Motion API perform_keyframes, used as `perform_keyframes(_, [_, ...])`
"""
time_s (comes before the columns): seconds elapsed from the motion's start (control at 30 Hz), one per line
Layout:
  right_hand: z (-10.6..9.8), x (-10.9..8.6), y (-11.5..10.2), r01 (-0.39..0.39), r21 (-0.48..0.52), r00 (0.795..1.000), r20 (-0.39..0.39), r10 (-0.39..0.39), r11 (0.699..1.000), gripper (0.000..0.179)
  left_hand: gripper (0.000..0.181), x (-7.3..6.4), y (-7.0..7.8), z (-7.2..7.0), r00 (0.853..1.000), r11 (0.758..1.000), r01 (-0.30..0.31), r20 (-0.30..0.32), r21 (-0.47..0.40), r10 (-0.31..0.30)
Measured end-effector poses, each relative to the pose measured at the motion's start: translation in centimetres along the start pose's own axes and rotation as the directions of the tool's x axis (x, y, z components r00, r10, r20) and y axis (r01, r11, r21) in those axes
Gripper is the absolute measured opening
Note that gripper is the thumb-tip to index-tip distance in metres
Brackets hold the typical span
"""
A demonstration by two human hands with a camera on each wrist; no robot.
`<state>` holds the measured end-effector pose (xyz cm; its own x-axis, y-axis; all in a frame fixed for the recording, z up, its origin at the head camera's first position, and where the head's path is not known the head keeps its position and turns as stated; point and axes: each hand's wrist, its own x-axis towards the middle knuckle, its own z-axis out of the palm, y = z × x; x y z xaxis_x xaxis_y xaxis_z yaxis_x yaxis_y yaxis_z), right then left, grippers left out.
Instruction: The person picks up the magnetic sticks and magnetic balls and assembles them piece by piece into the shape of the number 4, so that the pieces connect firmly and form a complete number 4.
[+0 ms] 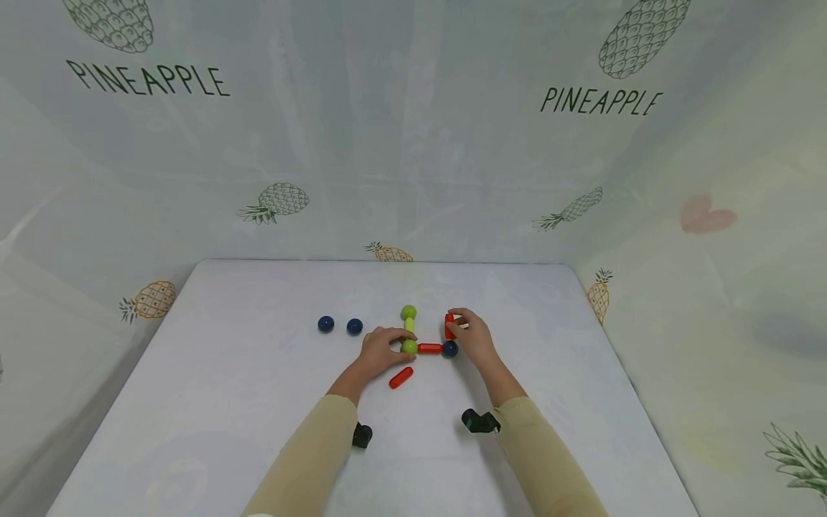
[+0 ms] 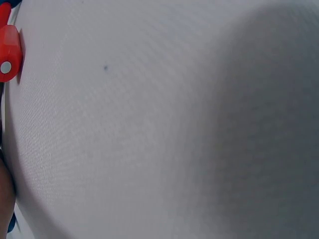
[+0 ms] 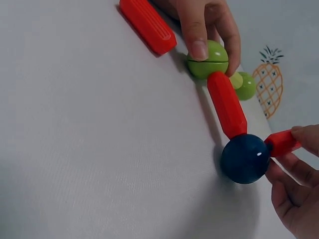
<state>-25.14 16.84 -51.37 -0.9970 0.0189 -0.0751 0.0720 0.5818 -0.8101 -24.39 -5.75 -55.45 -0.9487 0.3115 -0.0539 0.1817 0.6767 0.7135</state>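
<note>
My left hand (image 1: pixel 377 352) grips a green ball (image 1: pixel 410 347) between thumb and fingers. A red rod (image 1: pixel 429 348) joins this ball to a dark blue ball (image 1: pixel 449 349) on the right. From the held green ball a light green rod (image 1: pixel 410 324) runs back to a second green ball (image 1: pixel 408 312). My right hand (image 1: pixel 477 340) pinches another red rod (image 1: pixel 449 327), whose near end meets the blue ball (image 3: pixel 245 159) in the right wrist view. Only the edge of a hand shows in the left wrist view.
A loose red rod (image 1: pixel 401 378) lies in front of the left hand, with a white spot on its end (image 2: pixel 5 67) in the left wrist view. Two dark blue balls (image 1: pixel 326 324) sit on the white table (image 1: pixel 258 402) at left. A pineapple-printed cloth (image 1: pixel 413 143) hangs behind.
</note>
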Motion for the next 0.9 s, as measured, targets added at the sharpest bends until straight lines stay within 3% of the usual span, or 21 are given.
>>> perform_keyframes(0.9, [0.54,0.69,0.61,-0.024,-0.062,0.999,0.036,0.026,0.998,0.036,0.036,-0.04,-0.13,0.14,1.000,1.000,-0.005,0.000,-0.004,0.005])
